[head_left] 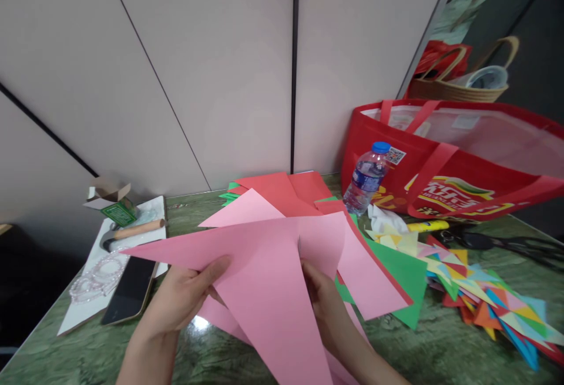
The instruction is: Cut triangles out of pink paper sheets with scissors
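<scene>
A large sheet of pink paper (268, 279) is spread between my two hands above the table. My left hand (187, 294) pinches its left part, thumb on top and fingers underneath. Beside a slit in the paper, my right hand (324, 300) is closed at the edge, its fingertips partly hidden behind the sheet. To the right of the slit, a flap of the paper curls up. Under and behind it lie red paper (304, 188), a green sheet (400, 279) and another pink piece (247, 208).
On the right stand a water bottle (366, 179) and a red shopping bag (440, 161). Nearby lie a yellow tube (428, 226), black scissors (506, 244) and folded colored paper pieces (493, 291). Leftward are a phone (130, 291), a wooden-handled tool (138, 229), beads (99, 279) and a small green box (118, 208).
</scene>
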Available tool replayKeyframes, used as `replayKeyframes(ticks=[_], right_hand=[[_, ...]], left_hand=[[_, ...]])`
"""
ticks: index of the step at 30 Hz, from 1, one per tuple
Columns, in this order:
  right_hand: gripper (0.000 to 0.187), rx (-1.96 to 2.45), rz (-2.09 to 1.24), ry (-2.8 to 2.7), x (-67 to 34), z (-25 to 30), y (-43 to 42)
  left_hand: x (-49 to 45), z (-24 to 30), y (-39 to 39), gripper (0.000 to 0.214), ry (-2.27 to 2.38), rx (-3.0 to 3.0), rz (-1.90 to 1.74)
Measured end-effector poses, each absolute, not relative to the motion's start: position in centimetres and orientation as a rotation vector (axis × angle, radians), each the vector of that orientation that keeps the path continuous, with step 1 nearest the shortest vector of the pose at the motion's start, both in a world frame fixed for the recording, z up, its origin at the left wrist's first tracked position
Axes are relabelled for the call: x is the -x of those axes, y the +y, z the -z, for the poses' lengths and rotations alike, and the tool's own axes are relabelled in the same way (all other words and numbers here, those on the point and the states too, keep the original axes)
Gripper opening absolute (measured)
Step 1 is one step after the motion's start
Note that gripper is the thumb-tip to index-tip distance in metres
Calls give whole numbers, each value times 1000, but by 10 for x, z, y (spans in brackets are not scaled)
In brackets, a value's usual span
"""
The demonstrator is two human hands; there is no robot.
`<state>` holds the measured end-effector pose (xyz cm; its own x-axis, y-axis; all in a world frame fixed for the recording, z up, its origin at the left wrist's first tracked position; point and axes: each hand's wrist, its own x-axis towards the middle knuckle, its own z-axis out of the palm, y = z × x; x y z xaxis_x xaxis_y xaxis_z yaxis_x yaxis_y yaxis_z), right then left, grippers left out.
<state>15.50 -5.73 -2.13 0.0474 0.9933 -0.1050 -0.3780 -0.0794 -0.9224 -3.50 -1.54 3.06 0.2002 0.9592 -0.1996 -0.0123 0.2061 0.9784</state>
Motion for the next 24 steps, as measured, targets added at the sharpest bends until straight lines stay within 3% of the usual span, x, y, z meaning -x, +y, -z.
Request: replayKeyframes(ticks=[24], right_hand=[[29, 1013, -1351, -846, -162, 27, -55]], left_hand=[[28, -30, -19, 27, 1221, -1134, -918]])
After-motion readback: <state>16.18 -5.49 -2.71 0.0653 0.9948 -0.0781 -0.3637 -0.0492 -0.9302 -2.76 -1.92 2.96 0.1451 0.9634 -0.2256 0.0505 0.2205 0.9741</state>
